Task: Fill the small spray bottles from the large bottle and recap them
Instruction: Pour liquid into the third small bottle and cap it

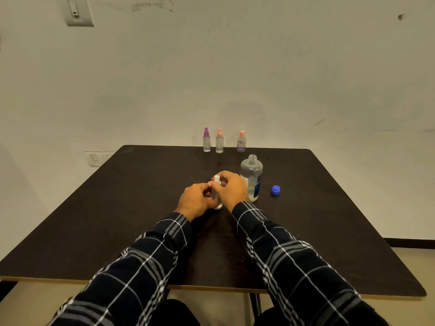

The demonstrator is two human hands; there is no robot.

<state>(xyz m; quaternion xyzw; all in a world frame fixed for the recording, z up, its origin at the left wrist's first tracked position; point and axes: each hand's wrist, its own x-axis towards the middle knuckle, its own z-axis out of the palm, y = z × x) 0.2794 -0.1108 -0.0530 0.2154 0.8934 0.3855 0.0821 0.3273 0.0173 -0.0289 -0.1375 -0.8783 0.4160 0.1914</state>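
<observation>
A small clear spray bottle (218,203) with a white spray cap (217,179) stands at the middle of the dark table (117,208). My left hand (196,200) grips its body. My right hand (231,187) has its fingers curled round the white cap on top. Just to the right stands the large clear bottle (252,177), uncapped, partly filled. Its blue cap (275,190) lies on the table further right. Along the far edge stand three small spray bottles: a purple-capped one (206,140), a pink-capped one (219,141) and another pink-capped one (241,142).
A pale wall rises right behind the table's far edge. A switch plate (78,11) hangs at the top left of the wall. The table's near edge (211,287) runs just in front of my knees.
</observation>
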